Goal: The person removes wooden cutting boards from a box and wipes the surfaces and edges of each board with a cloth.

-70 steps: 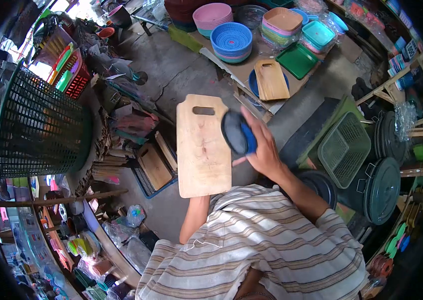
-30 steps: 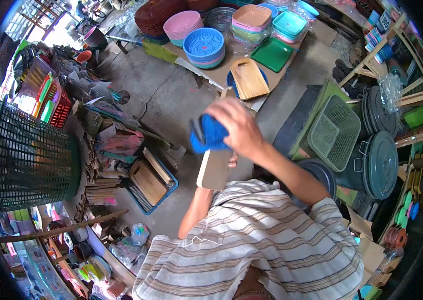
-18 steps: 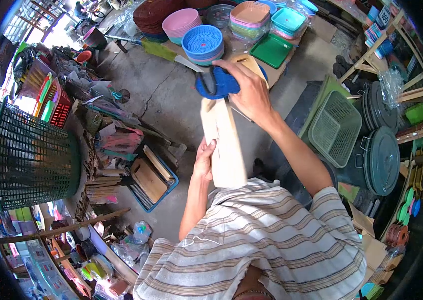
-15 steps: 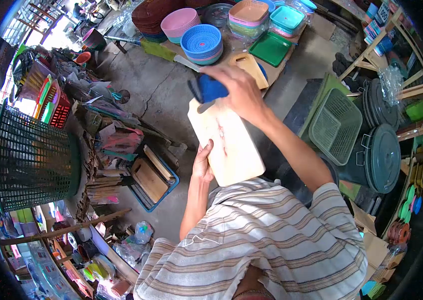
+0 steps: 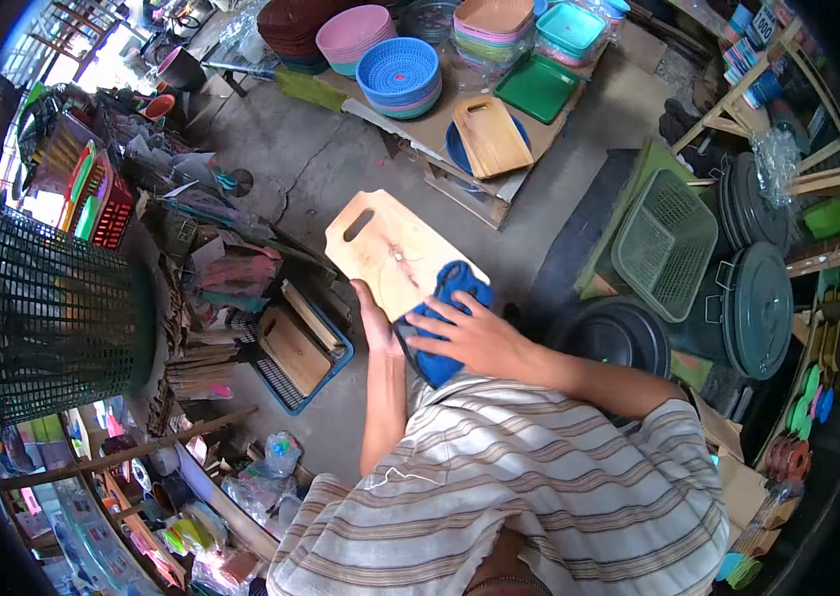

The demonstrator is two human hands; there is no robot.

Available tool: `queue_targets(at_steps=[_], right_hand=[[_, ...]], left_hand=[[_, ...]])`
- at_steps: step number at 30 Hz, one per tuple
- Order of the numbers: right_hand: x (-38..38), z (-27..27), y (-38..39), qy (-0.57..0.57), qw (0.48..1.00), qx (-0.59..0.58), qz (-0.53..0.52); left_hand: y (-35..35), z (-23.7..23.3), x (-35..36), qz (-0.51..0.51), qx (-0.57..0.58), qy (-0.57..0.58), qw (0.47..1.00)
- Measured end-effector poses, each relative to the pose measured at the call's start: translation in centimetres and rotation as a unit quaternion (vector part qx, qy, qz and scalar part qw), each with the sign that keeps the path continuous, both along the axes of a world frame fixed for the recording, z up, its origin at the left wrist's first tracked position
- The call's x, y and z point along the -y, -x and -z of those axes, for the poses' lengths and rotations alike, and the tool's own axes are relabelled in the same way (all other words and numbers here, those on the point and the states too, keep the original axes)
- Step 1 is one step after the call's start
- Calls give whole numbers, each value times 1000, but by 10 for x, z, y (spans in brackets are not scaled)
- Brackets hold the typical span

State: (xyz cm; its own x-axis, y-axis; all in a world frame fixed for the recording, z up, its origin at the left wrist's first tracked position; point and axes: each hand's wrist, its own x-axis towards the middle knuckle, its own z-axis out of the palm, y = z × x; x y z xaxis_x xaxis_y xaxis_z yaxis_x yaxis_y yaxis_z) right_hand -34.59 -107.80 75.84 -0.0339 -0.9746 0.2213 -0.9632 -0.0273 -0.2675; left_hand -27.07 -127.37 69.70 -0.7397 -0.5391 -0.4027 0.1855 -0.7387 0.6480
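Note:
I hold a pale wooden cutting board (image 5: 385, 243) with a handle slot in front of my chest, its face turned up and tilted. My left hand (image 5: 376, 323) grips its near left edge. My right hand (image 5: 470, 335) presses a blue cloth (image 5: 443, 328) flat against the board's near right corner, fingers spread over the cloth. A reddish streak runs across the board's middle.
A low table (image 5: 440, 124) ahead carries another cutting board (image 5: 490, 136), stacked plastic baskets (image 5: 398, 74) and a green tray (image 5: 537, 87). A blue crate (image 5: 296, 350) of boards lies on the floor to the left. A large green mesh basket (image 5: 53, 318) stands far left; dark lidded bins (image 5: 758, 308) and a green basket (image 5: 665, 243) right.
The board has been turned from edge-on to face-up with its handle pointing away. My right hand with the cloth has come down from the board's far end to its near corner.

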Motion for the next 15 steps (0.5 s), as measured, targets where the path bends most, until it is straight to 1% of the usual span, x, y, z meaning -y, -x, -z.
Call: queue_targets(at_steps=[2, 4, 6, 8, 9, 11, 12, 13, 15], right_hand=[[-13, -5, 4, -6, 1000, 5, -14], [-23, -5, 15, -13, 998, 54, -32], [-30, 2, 27, 17, 999, 29, -33], [-38, 2, 32, 11, 998, 50, 23], [-37, 2, 27, 10, 998, 54, 22], [-35, 1, 19, 113, 975, 130, 138], [-32, -1, 10, 109, 975, 136, 139], [-27, -3, -3, 135, 973, 145, 123], [-10, 4, -31, 188, 968, 144, 81]], left_hand=[[-3, 4, 4, -11, -66, -47, 997], [-7, -2, 5, -18, -73, -58, 995], [-14, -4, 11, -26, -80, -69, 994], [-25, -1, 16, -9, -102, -98, 990], [-30, 2, 18, -2, -118, -124, 985], [-41, 8, 17, -1, -106, -133, 986], [-46, 10, 16, 1, -98, -140, 985], [-52, 18, 15, -1, -92, -143, 985], [-67, 38, 16, 40, -146, -204, 967]])
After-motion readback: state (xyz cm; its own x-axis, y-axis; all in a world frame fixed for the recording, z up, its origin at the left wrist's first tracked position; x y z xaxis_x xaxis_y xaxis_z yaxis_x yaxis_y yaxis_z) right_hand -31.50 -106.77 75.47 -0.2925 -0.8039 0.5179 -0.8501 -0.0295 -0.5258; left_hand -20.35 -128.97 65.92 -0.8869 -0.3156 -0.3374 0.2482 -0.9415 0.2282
